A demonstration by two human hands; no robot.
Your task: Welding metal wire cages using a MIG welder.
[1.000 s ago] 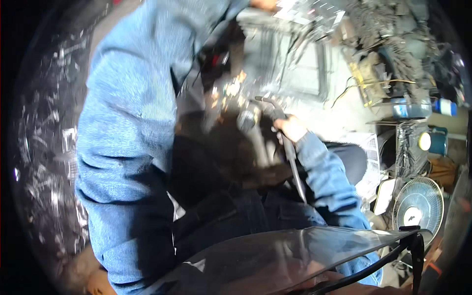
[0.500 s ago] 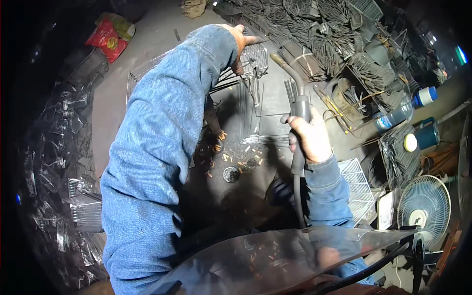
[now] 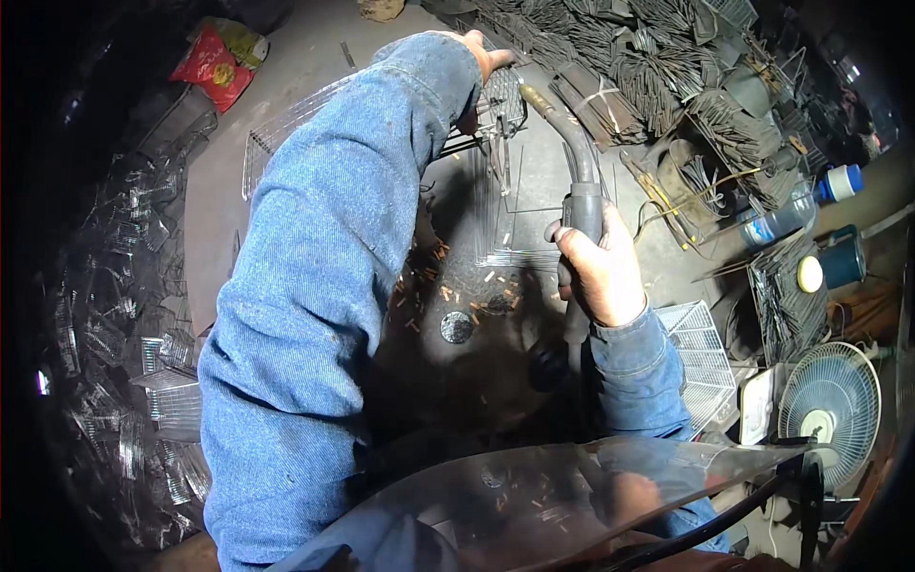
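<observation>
My right hand (image 3: 602, 265) is closed around the black handle of a welding torch (image 3: 585, 205). The torch's curved neck points up and left, and its brassy nozzle ends close to the right end of a wire basket (image 3: 506, 107). At that basket's far end, my left hand (image 3: 488, 57) rests with its thumb side and fingers about the wires; the denim sleeve covers much of the hand. Thin metal rods (image 3: 510, 258) lie on the work surface just nearer than the basket. The basket's middle is hidden under my left forearm.
Bundles of metal rods (image 3: 648, 57) are heaped at the far right. A water bottle (image 3: 777, 224), a teal mug (image 3: 843, 257) and a fan (image 3: 831, 400) stand on the right. Wire pieces (image 3: 124, 315) pile up at left, near a red bag (image 3: 217, 71). A clear visor (image 3: 534, 496) crosses the lower view.
The torch nozzle has come closer to the wire basket's right end. My left hand has shifted slightly farther and to the right. The whole view has moved a little.
</observation>
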